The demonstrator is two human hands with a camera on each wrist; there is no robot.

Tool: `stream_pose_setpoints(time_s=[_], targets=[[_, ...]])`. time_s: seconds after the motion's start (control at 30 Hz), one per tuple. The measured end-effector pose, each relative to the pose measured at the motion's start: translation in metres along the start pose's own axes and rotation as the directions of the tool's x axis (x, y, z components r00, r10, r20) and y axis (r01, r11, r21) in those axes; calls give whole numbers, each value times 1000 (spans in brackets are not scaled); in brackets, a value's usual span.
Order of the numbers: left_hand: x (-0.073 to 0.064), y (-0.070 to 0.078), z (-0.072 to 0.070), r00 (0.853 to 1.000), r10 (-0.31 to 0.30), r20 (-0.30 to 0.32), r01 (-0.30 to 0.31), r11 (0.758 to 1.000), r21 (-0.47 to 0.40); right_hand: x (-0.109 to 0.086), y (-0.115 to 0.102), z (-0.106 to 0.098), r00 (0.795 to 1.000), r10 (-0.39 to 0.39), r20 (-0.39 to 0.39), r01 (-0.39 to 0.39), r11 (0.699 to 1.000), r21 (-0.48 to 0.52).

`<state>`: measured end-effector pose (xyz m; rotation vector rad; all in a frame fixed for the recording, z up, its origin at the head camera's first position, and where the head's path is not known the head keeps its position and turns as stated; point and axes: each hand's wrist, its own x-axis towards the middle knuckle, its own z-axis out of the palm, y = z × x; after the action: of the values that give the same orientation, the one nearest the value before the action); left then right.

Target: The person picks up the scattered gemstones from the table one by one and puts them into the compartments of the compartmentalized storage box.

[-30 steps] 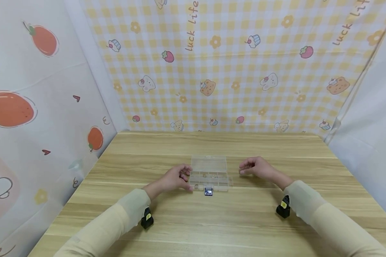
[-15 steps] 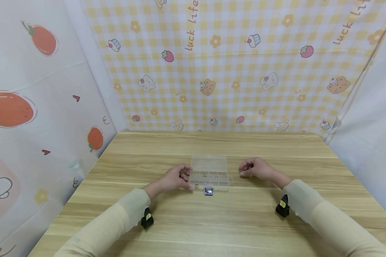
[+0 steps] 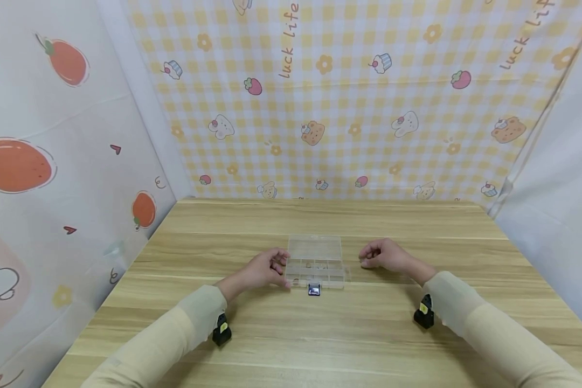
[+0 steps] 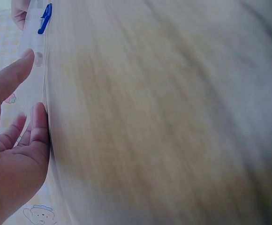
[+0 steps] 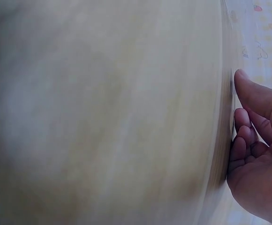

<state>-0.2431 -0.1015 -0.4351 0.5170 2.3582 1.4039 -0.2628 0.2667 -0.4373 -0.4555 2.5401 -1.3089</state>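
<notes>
A clear plastic compartment box (image 3: 336, 283) stands on the table with its lid (image 3: 315, 247) raised at the back. A blue latch (image 3: 314, 290) hangs at its front. A few tiny pieces lie in some compartments, too small to identify. My left hand (image 3: 267, 269) holds the box's left end, thumb at the front corner and fingers by the back; in the left wrist view the thumb (image 4: 15, 74) is stretched toward the box. To the right of the box my right hand (image 3: 387, 255) rests low over the table, fingers loosely curled, with nothing visible between thumb and fingers (image 5: 241, 136).
The wooden table (image 3: 291, 345) reaches back to a yellow checked cloth (image 3: 339, 156). Printed white cloth (image 3: 92, 161) hangs at the left, and plain white cloth (image 3: 553, 188) at the right. A clear flap (image 3: 347, 273) sticks out at the box's right end.
My right hand has shifted very slightly toward the box. The left hand and the box stay in place.
</notes>
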Motion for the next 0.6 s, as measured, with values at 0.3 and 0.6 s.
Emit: stream_pose_setpoints(time_s=[0.3, 0.6], targets=[[-1, 2, 0, 1000, -5, -9, 5, 1000, -1, 1, -1, 1, 1000, -11, -20, 10, 999, -39], [0, 1, 1, 1000, -1, -10, 1, 1000, -13, 0, -3, 2, 1000, -7, -19, 6, 999, -53]])
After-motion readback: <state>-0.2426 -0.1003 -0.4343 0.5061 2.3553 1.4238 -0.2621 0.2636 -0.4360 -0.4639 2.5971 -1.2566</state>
